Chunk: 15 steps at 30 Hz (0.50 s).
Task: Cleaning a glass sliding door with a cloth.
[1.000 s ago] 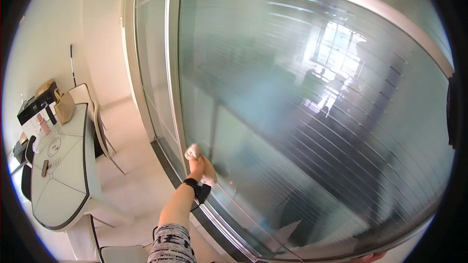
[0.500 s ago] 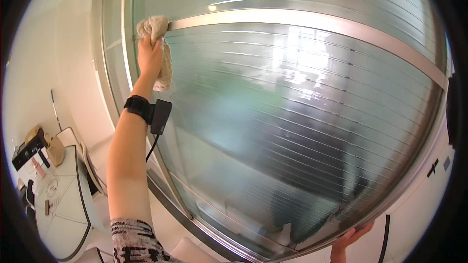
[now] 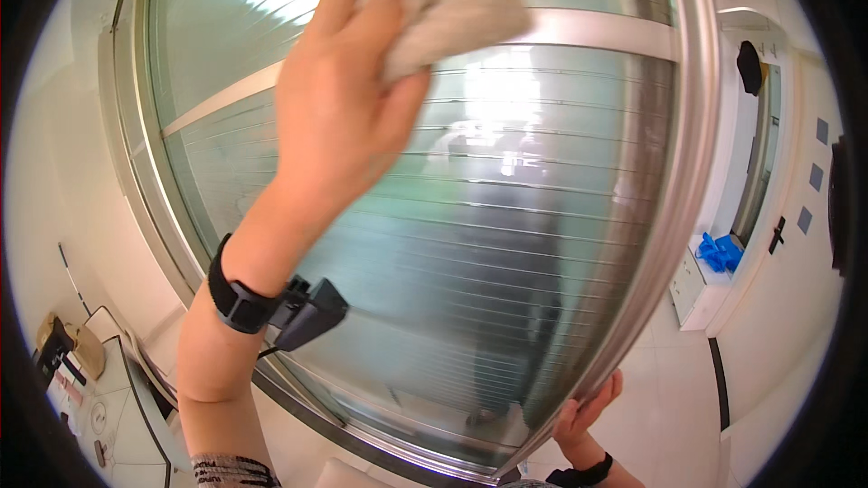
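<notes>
My left hand (image 3: 344, 95) is closed on a beige, crumpled cloth (image 3: 461, 4), raised against the upper part of a ribbed, frosted glass door (image 3: 506, 280), over its horizontal metal crossbar (image 3: 615, 32). A black band with a box-shaped device (image 3: 307, 307) is on my left wrist. At lower right, my right hand (image 3: 588, 407) has its fingers wrapped round the metal edge of the door; a dark band is on that wrist.
At left stand a white-topped table (image 3: 122, 420) with bags (image 3: 86, 348) and a chair. At right are a white cabinet (image 3: 692, 294) with a blue bag (image 3: 719, 253) and a white door (image 3: 805, 325) with a black handle. A dark strip runs along the door's foot.
My left hand with the cloth has risen from low on the door to above the crossbar and moved rightward. The view has tilted up; more of my right hand shows.
</notes>
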Available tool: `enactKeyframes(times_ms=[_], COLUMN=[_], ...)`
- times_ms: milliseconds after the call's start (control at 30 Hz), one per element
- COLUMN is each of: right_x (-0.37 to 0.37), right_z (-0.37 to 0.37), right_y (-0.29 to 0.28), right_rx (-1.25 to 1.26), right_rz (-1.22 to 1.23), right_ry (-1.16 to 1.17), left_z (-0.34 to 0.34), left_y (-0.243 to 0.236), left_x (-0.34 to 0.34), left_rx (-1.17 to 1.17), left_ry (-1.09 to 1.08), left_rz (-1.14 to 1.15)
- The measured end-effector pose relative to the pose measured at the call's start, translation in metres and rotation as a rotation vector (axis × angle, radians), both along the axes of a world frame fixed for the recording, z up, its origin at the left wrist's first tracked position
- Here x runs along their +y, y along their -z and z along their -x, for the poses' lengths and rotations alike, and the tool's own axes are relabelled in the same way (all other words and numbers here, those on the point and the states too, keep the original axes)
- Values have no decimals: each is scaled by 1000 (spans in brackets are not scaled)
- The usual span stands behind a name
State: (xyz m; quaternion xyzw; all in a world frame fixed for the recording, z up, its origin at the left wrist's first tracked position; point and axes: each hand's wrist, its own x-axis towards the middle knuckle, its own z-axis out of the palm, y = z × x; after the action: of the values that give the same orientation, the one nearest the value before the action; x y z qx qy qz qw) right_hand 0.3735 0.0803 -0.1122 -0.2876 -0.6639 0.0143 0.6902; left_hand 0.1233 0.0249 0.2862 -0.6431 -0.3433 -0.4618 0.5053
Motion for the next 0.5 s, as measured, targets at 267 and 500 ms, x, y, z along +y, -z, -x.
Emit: enactKeyframes(times_ms=[267,500], right_x=[-1,1], right_z=[-3,-12], right_y=[-19,-21], right_rx=[-57,-59], right_rz=[-59,-72], right_ry=[-69,-136], left_z=[-107,-107], left_y=[6,91], left_x=[5,10], left_rx=[53,57], left_ry=[146,123], left_rz=[98,156])
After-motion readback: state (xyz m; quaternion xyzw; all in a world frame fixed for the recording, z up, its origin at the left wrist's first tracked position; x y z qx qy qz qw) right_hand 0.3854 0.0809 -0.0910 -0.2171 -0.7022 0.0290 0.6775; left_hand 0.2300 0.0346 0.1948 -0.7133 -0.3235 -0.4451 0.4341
